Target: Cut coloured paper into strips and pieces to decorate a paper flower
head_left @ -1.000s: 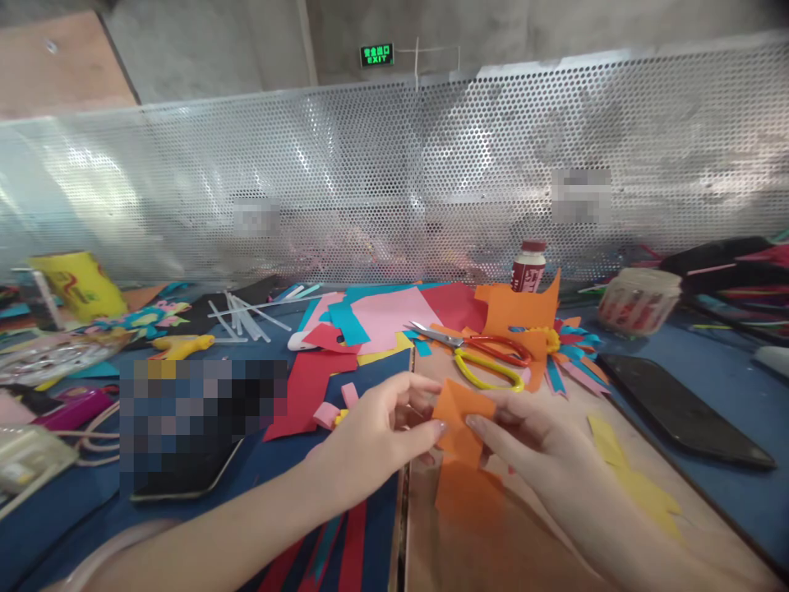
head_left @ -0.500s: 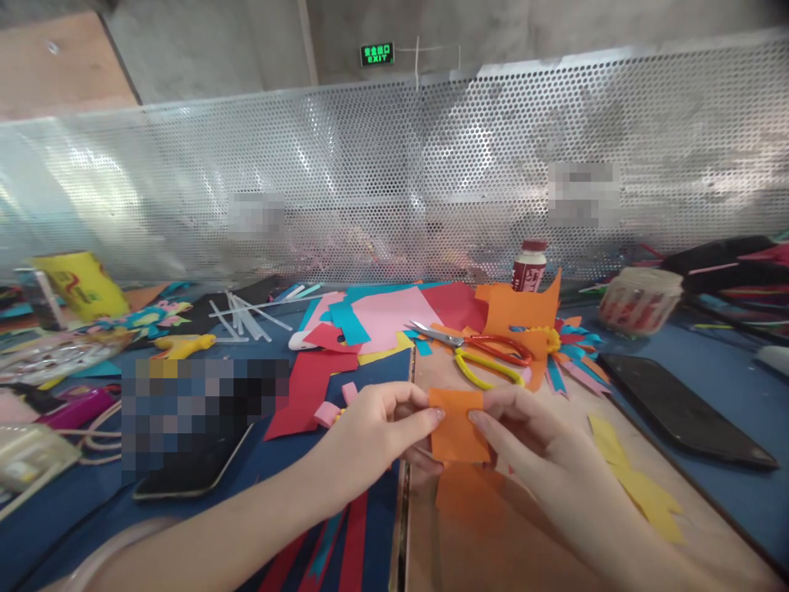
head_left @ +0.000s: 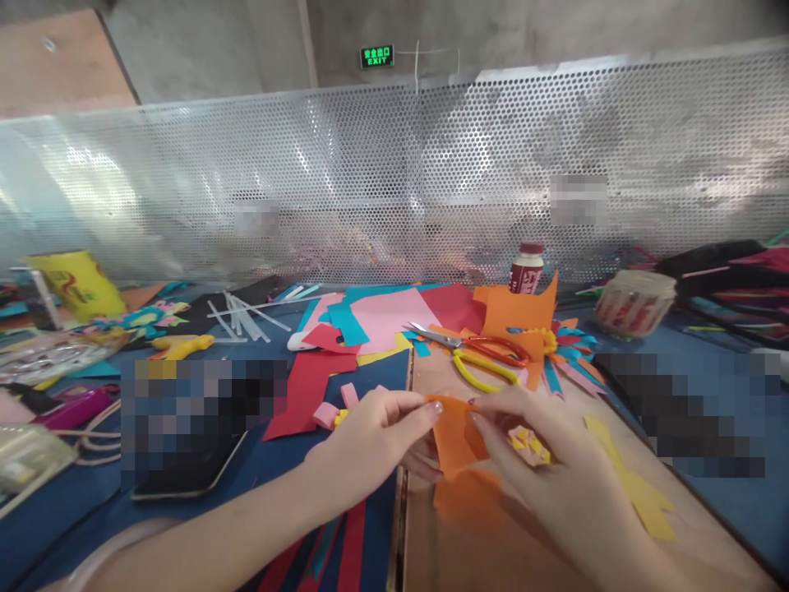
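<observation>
Between my two hands is a small piece of orange paper (head_left: 454,436), curved on its right side. My left hand (head_left: 394,427) pinches its left edge between thumb and fingers. At the upper right corner my right hand (head_left: 542,444) grips it, thumb and fingertips close together. Just below lies another orange paper piece (head_left: 468,493) on the wooden board (head_left: 468,551). A yellow folded paper piece (head_left: 528,445) shows behind my right hand. Scissors (head_left: 474,353) with red and yellow handles rest open beyond my hands. Pink paper loops (head_left: 333,411) peek out behind my left hand.
Red, pink and blue paper sheets (head_left: 394,316) spread at the back. A phone (head_left: 191,469) lies left, near a yellow glue gun (head_left: 180,345) and white sticks (head_left: 243,316). A bottle (head_left: 527,267) and a jar (head_left: 634,302) stand at the back right. Yellow strips (head_left: 634,485) lie right.
The orange paper, flat before, now bends and turns at its right side. My right hand has shifted its grip to the upper corner, uncovering the yellow folded piece.
</observation>
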Motion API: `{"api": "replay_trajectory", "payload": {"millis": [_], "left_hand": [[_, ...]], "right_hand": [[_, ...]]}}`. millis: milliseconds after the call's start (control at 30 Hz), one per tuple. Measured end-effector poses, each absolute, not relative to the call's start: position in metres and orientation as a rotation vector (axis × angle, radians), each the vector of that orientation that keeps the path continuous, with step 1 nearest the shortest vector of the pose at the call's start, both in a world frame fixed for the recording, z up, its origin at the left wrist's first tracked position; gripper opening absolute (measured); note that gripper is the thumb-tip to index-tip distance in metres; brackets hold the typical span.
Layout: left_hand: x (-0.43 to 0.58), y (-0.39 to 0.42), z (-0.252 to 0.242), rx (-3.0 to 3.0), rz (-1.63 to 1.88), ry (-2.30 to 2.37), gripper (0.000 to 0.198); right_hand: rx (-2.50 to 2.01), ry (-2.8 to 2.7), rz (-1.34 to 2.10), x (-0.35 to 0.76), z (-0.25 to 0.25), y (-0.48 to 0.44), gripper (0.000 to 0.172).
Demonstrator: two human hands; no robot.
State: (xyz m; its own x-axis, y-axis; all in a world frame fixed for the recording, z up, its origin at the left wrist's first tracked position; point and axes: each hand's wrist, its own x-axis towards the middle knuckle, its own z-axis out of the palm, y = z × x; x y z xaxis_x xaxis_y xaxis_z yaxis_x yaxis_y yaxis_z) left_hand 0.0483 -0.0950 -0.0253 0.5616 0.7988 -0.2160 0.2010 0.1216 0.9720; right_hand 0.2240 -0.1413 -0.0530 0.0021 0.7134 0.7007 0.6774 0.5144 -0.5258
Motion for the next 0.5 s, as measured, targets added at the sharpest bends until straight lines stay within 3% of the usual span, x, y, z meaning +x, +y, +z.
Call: {"api": "replay_trajectory", "payload": {"millis": [200,500], "left_hand": [[0.0491,-0.0944,-0.0271,1.294,0.625,0.782,0.027],[0.0482,-0.0965,-0.0216,1.288,0.641,0.74,0.029]], "right_hand": [[-0.922,-1.912,-0.192,0.2269,-0.0521,-0.1404,0.016],[-0.979,-2.127,-0.236,0.2306,-0.0555,-0.1434,0.016]]}}
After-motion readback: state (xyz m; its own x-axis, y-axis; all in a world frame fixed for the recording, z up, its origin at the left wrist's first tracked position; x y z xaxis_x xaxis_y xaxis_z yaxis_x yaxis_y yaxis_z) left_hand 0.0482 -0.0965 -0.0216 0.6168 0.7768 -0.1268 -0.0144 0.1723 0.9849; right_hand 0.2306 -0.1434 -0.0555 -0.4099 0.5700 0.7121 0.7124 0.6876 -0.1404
